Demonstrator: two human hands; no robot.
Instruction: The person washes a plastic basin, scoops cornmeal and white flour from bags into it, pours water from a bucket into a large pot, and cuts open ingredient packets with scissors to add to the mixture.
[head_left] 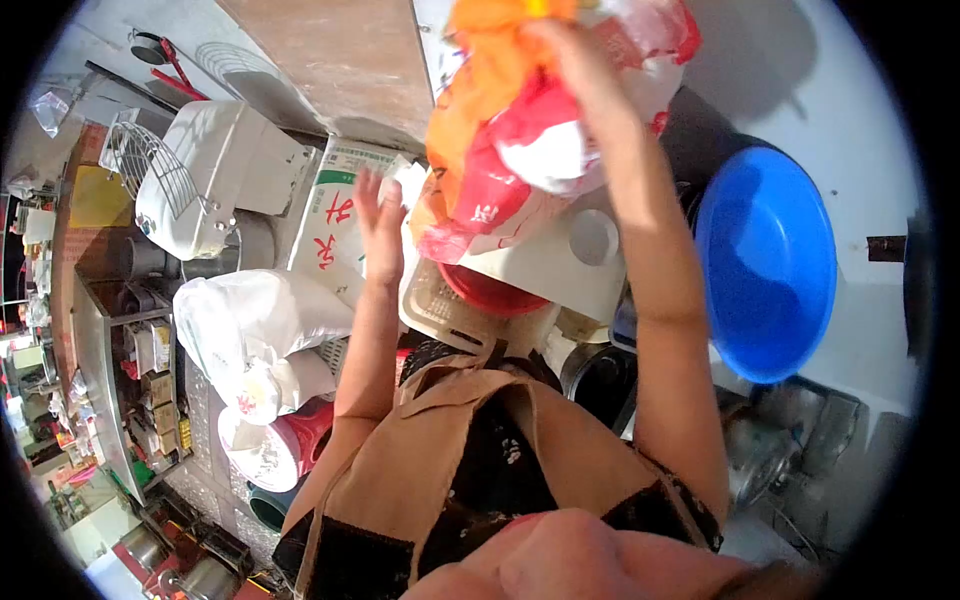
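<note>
My right hand (575, 55) is up at the top of the head view, its fingers closed on a bundle of orange plastic bags (470, 110). Red and white plastic (500, 195) hangs with the bundle, over a white board or lid (555, 260). To the left, my left hand (382, 215) is raised with its fingers apart and nothing in it, just in front of a white sack with red characters (330, 215). A red bowl (490, 290) sits below the bundle in a beige plastic basket (440, 312).
A large blue basin (765, 265) stands against the wall at right. Metal pots (760, 455) lie below it. At left are a white machine with a wire guard (190, 180), a white plastic bag (260, 320), a red-and-white bucket (275, 445) and a metal shelf (110, 370).
</note>
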